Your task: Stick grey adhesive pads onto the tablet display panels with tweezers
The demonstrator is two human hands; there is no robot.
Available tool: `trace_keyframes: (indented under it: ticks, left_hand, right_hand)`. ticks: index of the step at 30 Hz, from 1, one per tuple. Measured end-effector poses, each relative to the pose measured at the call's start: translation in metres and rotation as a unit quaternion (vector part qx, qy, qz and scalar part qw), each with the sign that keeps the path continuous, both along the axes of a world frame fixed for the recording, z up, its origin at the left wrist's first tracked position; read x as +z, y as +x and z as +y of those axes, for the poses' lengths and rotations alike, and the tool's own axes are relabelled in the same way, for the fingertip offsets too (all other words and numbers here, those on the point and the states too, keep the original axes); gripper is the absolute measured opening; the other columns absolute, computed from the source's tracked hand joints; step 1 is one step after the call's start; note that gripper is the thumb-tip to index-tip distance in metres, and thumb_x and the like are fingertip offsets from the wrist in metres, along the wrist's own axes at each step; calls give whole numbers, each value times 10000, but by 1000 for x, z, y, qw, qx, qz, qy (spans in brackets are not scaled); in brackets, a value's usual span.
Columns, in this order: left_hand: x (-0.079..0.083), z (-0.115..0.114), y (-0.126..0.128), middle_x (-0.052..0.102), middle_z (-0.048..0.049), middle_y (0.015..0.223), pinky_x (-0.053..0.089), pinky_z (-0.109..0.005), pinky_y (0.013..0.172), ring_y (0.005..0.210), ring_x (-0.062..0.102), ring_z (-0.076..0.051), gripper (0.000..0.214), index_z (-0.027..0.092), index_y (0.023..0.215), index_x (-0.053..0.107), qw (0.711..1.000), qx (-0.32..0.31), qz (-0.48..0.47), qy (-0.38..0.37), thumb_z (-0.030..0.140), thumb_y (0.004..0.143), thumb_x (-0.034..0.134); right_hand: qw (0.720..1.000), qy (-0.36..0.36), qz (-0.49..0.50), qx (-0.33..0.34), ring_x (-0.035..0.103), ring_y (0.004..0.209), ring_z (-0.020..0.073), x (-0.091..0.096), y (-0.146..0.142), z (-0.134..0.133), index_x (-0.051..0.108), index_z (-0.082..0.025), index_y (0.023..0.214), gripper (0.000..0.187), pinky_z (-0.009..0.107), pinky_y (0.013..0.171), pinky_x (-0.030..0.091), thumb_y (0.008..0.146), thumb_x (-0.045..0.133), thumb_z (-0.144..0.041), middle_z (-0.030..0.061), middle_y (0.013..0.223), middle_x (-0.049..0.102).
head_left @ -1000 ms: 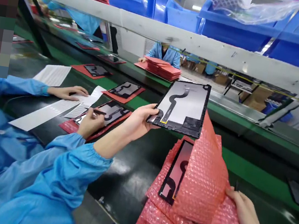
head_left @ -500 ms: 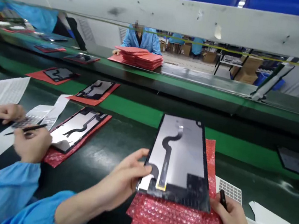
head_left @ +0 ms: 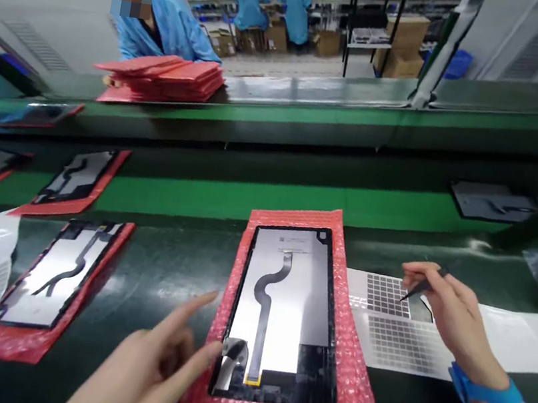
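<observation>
A tablet display panel (head_left: 287,312) lies back side up on a stack of red bubble-wrap bags (head_left: 348,382). A dark wavy flex cable (head_left: 262,295) runs down its silver back. My left hand (head_left: 149,359) is open at its lower left corner, index finger stretched out and thumb tip by a small grey flap (head_left: 234,351); whether the thumb touches it I cannot tell. My right hand (head_left: 454,313) grips black pointed tweezers (head_left: 420,289). Their tip is over a sheet of small dark square stickers (head_left: 389,297), right of the panel.
A second sticker sheet (head_left: 404,343) and white backing paper (head_left: 521,340) lie at right. Another panel (head_left: 61,271) rests on red wrap at left. More panels sit along the green strip (head_left: 189,196). Across the bench, a person in blue is behind stacked red bags (head_left: 166,78).
The panel, earlier raised and tilted between my hands, now lies flat on the red bags. My right hand has moved from its edge to the sticker sheet. The view has swung right and down.
</observation>
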State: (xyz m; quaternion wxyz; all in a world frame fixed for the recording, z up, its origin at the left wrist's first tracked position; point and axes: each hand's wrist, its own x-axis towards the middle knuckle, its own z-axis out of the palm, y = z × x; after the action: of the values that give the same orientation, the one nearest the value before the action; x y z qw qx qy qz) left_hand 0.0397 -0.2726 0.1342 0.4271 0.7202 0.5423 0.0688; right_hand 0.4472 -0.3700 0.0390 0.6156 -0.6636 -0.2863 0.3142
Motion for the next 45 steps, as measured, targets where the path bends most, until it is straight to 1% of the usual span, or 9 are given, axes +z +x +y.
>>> trace_keyframes:
  ticks: [3, 6, 9, 12, 18, 24, 29, 40, 45]
  left_hand:
    - [1, 33, 10, 664, 7, 711, 471, -256, 545, 610, 602, -186, 499, 265, 1223, 710, 990, -4, 13, 143, 653, 913, 669]
    - [-19, 79, 37, 761, -81, 1152, 577, -310, 878, 1006, 715, -250, 494, 241, 1236, 685, 971, 3, -61, 231, 623, 923, 666]
    - [-45, 121, 69, 582, -155, 1549, 398, -460, 1239, 1448, 535, -321, 575, 208, 1364, 619, 959, -27, -142, 242, 593, 940, 655]
    - [-49, 137, 93, 493, -149, 1638, 335, -515, 1288, 1525, 458, -331, 517, 214, 1362, 632, 953, -94, -141, 250, 549, 968, 636]
    - [-30, 127, 116, 401, -132, 1700, 358, -568, 1274, 1566, 392, -358, 597, 232, 1452, 601, 921, -236, -63, 304, 584, 972, 644]
    - [-49, 132, 123, 510, -126, 1627, 326, -622, 1275, 1504, 484, -368, 658, 250, 1519, 567, 916, -291, -18, 277, 643, 992, 582]
    - [-49, 131, 121, 624, -105, 1521, 426, -581, 1208, 1379, 603, -365, 627, 278, 1526, 564, 913, -300, -24, 276, 601, 989, 594]
    - [-49, 123, 117, 572, -110, 1575, 459, -566, 1200, 1424, 562, -381, 637, 259, 1568, 522, 905, -311, -24, 290, 571, 1016, 577]
    - [-27, 101, 113, 497, -93, 1637, 482, -584, 1185, 1488, 488, -390, 506, 302, 1494, 601, 902, -284, -65, 318, 473, 1017, 616]
  right_hand:
    - [994, -67, -88, 4, 593, 670, 201, -9, 8, 5, 822, -211, 910, 642, 314, 576, 490, 931, 573, -803, 53, 720, 649]
    - [992, -89, -54, 70, 533, 514, 160, -18, 10, 12, 768, -185, 935, 678, 290, 476, 435, 918, 564, -831, 6, 597, 595]
    - [990, -78, -26, 114, 618, 543, 171, -26, 11, 20, 715, -186, 982, 602, 302, 525, 522, 860, 707, -776, 24, 684, 690]
    - [990, -77, -29, 118, 700, 629, 210, -32, 12, 24, 698, -205, 994, 554, 335, 606, 592, 822, 784, -725, 41, 741, 733]
    - [988, -113, -45, 93, 740, 666, 235, -36, 12, 24, 689, -218, 967, 506, 347, 628, 625, 865, 755, -708, 61, 769, 768]
    - [986, -133, -37, 89, 741, 652, 233, -34, 13, 21, 690, -222, 998, 482, 352, 628, 636, 912, 720, -696, 62, 762, 770]
    - [984, -152, -18, 85, 769, 702, 252, -34, 14, 18, 689, -229, 1027, 443, 356, 638, 651, 928, 732, -658, 65, 773, 779]
    - [987, -148, 17, 59, 750, 643, 231, -34, 14, 23, 696, -226, 968, 450, 342, 601, 647, 876, 788, -657, 60, 759, 776]
    - [990, -121, 65, 36, 742, 606, 225, -34, 14, 25, 692, -235, 923, 445, 327, 564, 622, 836, 827, -650, 32, 687, 751]
